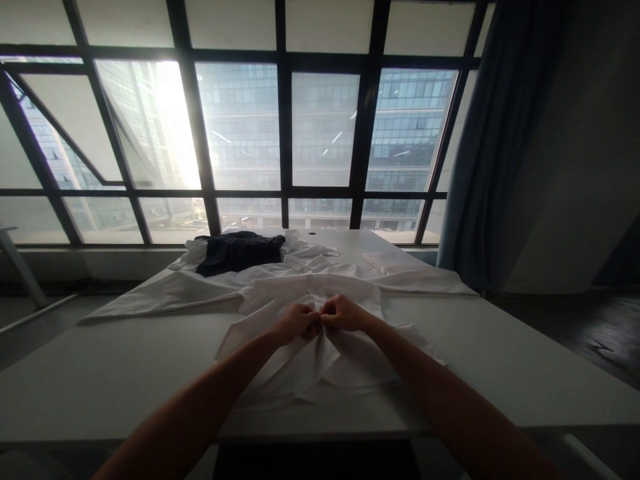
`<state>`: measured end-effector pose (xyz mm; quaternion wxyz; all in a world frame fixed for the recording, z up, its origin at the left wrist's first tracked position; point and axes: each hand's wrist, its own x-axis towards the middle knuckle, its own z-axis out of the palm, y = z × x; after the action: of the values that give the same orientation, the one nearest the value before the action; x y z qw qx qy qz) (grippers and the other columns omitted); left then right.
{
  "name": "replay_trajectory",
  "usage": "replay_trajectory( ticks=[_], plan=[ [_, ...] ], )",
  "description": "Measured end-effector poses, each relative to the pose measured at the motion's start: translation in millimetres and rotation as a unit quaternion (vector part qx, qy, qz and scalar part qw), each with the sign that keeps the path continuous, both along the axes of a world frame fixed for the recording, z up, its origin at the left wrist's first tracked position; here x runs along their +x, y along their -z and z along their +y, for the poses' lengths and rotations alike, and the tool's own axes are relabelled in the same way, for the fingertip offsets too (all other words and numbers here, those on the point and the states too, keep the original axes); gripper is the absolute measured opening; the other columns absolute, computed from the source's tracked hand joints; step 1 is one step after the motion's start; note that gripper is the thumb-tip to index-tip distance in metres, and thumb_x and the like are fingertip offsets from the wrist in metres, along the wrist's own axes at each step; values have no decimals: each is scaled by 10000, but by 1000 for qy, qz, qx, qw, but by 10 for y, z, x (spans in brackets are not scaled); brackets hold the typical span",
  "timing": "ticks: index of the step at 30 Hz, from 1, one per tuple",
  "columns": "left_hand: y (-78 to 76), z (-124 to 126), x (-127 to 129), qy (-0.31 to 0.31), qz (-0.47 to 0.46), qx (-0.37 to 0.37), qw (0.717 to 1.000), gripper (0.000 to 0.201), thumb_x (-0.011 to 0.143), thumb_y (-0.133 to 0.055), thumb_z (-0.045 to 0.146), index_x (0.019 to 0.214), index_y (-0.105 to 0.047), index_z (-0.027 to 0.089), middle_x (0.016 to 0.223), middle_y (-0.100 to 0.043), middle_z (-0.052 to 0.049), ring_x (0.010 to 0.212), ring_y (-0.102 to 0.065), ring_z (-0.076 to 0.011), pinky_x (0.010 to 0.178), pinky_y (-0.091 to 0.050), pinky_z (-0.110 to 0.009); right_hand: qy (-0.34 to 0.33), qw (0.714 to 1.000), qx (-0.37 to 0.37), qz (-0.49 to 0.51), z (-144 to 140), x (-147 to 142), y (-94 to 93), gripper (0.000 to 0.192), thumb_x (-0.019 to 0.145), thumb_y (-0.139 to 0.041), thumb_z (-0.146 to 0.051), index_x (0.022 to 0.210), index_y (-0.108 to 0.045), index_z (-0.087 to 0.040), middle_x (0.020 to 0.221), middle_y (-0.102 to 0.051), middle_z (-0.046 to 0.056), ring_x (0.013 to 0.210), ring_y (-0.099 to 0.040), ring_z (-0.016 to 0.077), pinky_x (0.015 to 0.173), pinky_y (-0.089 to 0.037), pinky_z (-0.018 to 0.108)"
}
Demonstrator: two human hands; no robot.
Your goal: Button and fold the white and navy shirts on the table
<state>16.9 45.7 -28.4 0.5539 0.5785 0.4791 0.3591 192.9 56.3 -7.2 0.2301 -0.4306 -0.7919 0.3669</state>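
A white shirt [300,363] lies spread on the white table [125,363], its sleeves reaching out to both sides. My left hand [296,321] and my right hand [341,313] meet over the middle of the shirt. Both are closed, pinching the cloth at its front opening, knuckles nearly touching. What sits between the fingertips is too small and dark to make out.
A dark garment [239,252] lies on more white clothing [310,257] at the table's far end. A folded white piece [387,260] rests at the far right. Behind stands a large black-framed window [285,133]; a dark curtain [495,147] hangs to the right.
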Motion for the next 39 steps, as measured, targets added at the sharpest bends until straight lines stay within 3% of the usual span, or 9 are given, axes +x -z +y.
replay_trajectory(
  ticks=[7, 12, 15, 18, 26, 34, 39],
  plan=[
    [-17, -2, -22, 28, 28, 76, 996, 267, 816, -674, 340, 672, -592, 132, 501, -577, 29, 412, -527, -82, 427, -386, -179, 7, 999, 24, -26, -27, -5, -20, 122, 736, -565, -195, 683, -654, -132, 550, -651, 6, 504, -600, 117, 478, -419, 168],
    [-119, -71, -57, 10, 131, 57, 990, 418, 835, -641, 448, 580, -596, 120, 481, -569, 12, 367, -459, -62, 373, -309, -177, 24, 989, 127, -72, -59, -46, -45, 158, 760, -604, -243, 674, -671, -129, 562, -658, 20, 521, -587, 117, 483, -361, 179],
    [-175, -108, -69, 22, 78, 18, 997, 422, 816, -669, 459, 593, -614, 105, 496, -571, 9, 395, -452, -56, 397, -316, -177, 30, 970, 215, -107, -87, -88, -57, 128, 730, -635, -222, 645, -678, -136, 610, -677, 39, 563, -584, 129, 499, -324, 201],
    [-193, -112, -62, 30, 22, -24, 999, 401, 803, -701, 417, 575, -604, 103, 481, -547, 10, 415, -440, -51, 413, -304, -175, 34, 956, 252, -144, -113, -120, -65, 96, 715, -644, -210, 674, -704, -147, 639, -691, 53, 559, -577, 140, 507, -318, 217],
    [-107, -54, -26, -20, 50, -32, 998, 339, 868, -585, 243, 549, -538, 142, 416, -429, 59, 347, -310, -43, 376, -185, -197, 13, 961, 241, -138, -121, -94, -93, 112, 751, -647, -213, 706, -713, -135, 627, -682, 42, 556, -580, 126, 525, -338, 202],
    [-13, -14, 5, -30, 22, -34, 999, 357, 861, -631, 292, 561, -496, 154, 464, -422, 61, 384, -331, -40, 392, -207, -186, -48, 980, 182, -65, 6, 16, -18, 150, 767, -638, -246, 750, -717, -120, 636, -683, 16, 573, -573, 112, 525, -368, 179],
    [-4, -12, 31, -23, -15, -37, 999, 336, 844, -651, 323, 591, -524, 142, 491, -458, 45, 407, -372, -46, 396, -224, -182, -49, 985, 157, -43, 19, 40, 14, 140, 750, -612, -210, 766, -719, -122, 630, -679, 11, 579, -577, 118, 530, -379, 181]
  ],
)
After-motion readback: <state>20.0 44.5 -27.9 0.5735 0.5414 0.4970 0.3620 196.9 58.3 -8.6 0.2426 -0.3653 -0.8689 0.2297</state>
